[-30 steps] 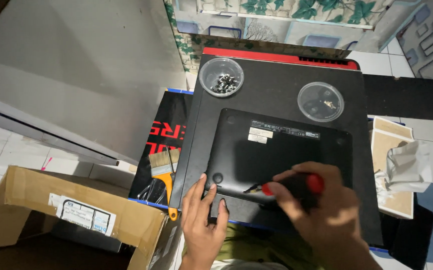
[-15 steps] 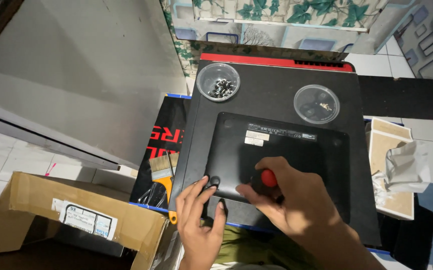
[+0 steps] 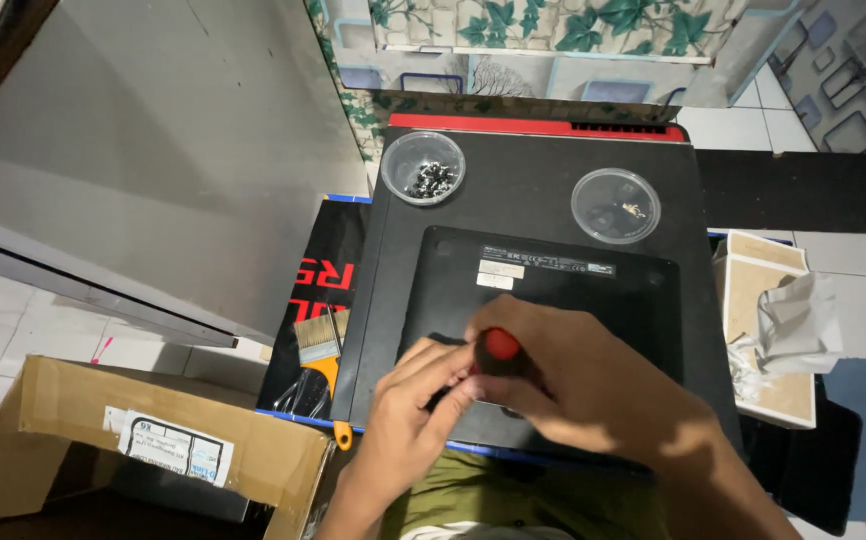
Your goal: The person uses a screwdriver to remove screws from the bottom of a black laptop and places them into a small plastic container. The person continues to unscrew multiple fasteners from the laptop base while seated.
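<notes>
A black laptop (image 3: 563,280) lies bottom-up on a larger black box (image 3: 533,170). My right hand (image 3: 593,385) is closed around a screwdriver with a red and black handle (image 3: 501,346), standing upright over the laptop's near-left part. My left hand (image 3: 408,405) rests beside it, its fingers touching the screwdriver's lower part and the laptop's near edge. The screwdriver's tip is hidden by my fingers.
Two clear round dishes sit on the box beyond the laptop: the left dish (image 3: 423,168) holds several dark screws, the right dish (image 3: 615,206) a few small bits. A paintbrush (image 3: 317,352) lies left. A cardboard box (image 3: 153,450) stands near left, a tissue box (image 3: 773,340) right.
My right hand has swung the screwdriver from lying slanted to standing upright over the laptop's near-left part. My left hand's fingers have come up against it.
</notes>
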